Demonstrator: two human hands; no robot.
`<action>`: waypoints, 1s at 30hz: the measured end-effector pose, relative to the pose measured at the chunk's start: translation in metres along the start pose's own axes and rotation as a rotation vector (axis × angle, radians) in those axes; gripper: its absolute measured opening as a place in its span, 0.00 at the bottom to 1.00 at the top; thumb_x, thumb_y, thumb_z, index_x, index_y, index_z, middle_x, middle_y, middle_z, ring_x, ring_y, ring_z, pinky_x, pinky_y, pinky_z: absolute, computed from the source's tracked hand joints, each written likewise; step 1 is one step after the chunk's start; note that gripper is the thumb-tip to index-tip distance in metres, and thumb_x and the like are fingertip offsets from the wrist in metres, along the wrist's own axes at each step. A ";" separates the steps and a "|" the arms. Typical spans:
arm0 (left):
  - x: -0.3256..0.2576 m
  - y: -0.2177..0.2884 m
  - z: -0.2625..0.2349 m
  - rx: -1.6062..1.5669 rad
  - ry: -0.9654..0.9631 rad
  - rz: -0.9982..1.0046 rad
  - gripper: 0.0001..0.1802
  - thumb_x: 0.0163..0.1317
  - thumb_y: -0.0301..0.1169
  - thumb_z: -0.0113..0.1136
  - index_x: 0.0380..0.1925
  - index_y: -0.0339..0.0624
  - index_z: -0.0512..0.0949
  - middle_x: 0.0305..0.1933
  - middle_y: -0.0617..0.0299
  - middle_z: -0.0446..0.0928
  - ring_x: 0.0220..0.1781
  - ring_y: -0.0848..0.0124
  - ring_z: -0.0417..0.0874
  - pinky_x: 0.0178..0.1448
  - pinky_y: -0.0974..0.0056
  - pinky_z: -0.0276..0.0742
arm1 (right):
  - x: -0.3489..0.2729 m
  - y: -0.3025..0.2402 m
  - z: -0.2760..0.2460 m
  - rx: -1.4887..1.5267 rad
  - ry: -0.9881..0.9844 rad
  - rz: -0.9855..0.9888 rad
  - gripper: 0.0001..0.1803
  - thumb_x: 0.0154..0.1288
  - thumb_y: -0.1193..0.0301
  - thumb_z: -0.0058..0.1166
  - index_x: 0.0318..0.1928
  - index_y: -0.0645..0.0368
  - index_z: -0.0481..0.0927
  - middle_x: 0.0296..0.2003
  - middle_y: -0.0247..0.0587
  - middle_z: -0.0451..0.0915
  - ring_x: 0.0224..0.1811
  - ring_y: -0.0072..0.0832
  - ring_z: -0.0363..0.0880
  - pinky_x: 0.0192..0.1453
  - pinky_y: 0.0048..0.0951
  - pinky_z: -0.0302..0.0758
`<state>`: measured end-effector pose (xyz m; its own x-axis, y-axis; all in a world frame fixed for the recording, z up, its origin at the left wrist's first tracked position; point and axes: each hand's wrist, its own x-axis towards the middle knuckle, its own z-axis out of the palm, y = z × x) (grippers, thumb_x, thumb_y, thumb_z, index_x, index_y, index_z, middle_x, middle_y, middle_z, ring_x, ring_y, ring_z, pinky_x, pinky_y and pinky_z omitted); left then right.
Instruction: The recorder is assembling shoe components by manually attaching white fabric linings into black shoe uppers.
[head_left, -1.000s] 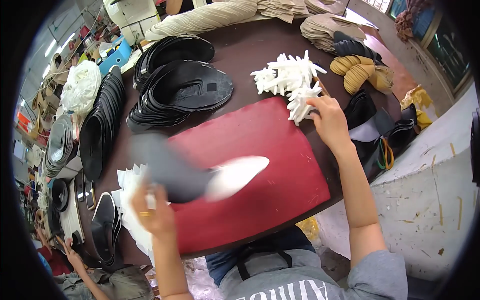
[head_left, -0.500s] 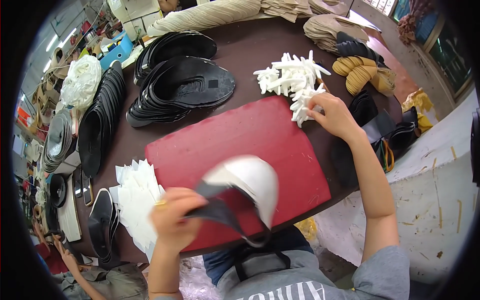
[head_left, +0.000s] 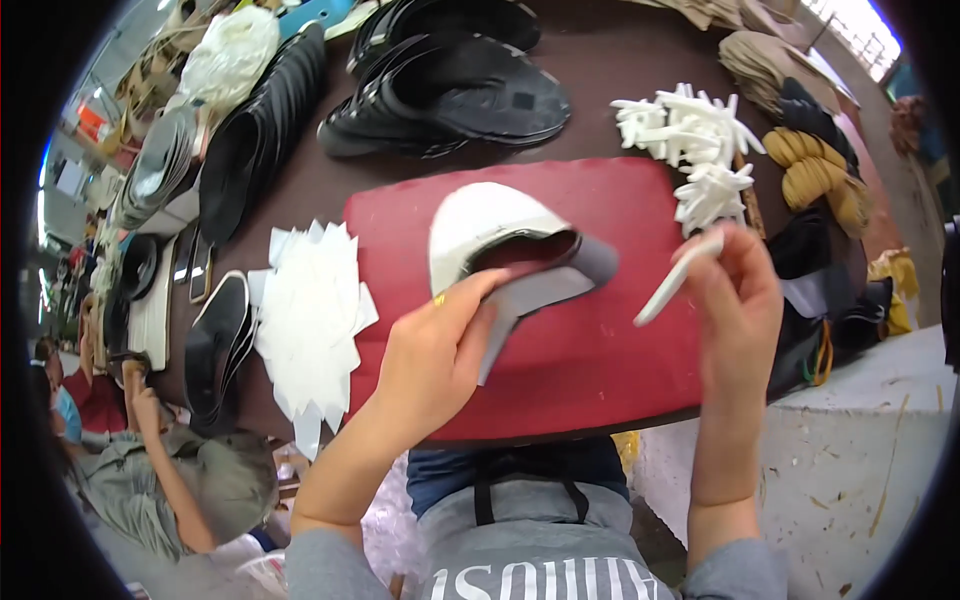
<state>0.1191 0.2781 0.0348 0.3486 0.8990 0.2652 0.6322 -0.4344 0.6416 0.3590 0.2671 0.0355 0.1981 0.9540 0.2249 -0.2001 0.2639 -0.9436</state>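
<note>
One wide, head-worn fisheye view looks down from close above the brown table (head_left: 590,55) and red mat (head_left: 620,375)

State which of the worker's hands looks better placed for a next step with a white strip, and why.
Probably the right hand: its grip holds a white strip, close to the strip pile, whereas the left hand is occupied holding the white-and-grey shoe upper.
</note>
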 end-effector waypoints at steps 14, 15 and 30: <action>0.001 -0.016 0.000 -0.686 -0.032 -0.233 0.23 0.77 0.41 0.42 0.52 0.33 0.78 0.36 0.61 0.81 0.31 0.79 0.73 0.31 0.75 0.68 | -0.032 0.060 0.087 -0.065 0.072 -0.081 0.13 0.58 0.82 0.64 0.44 0.67 0.80 0.38 0.40 0.84 0.36 0.21 0.83 0.42 0.17 0.81; 0.001 -0.016 -0.001 -0.688 -0.042 -0.238 0.24 0.77 0.42 0.42 0.52 0.32 0.78 0.36 0.61 0.81 0.31 0.79 0.73 0.30 0.75 0.67 | -0.032 0.062 0.088 -0.089 0.093 -0.098 0.13 0.58 0.82 0.64 0.44 0.67 0.81 0.39 0.40 0.84 0.36 0.21 0.83 0.41 0.16 0.81; 0.002 -0.010 0.005 -0.457 -0.034 -0.250 0.16 0.69 0.28 0.51 0.52 0.31 0.79 0.38 0.59 0.83 0.33 0.79 0.77 0.34 0.77 0.71 | -0.028 0.078 0.093 -0.316 0.184 -0.309 0.12 0.57 0.83 0.64 0.43 0.66 0.81 0.35 0.39 0.84 0.31 0.20 0.81 0.36 0.17 0.81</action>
<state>0.1172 0.2835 0.0251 0.2526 0.9665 0.0457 0.3353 -0.1318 0.9329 0.2485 0.2739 -0.0218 0.3750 0.7892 0.4864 0.1912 0.4476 -0.8736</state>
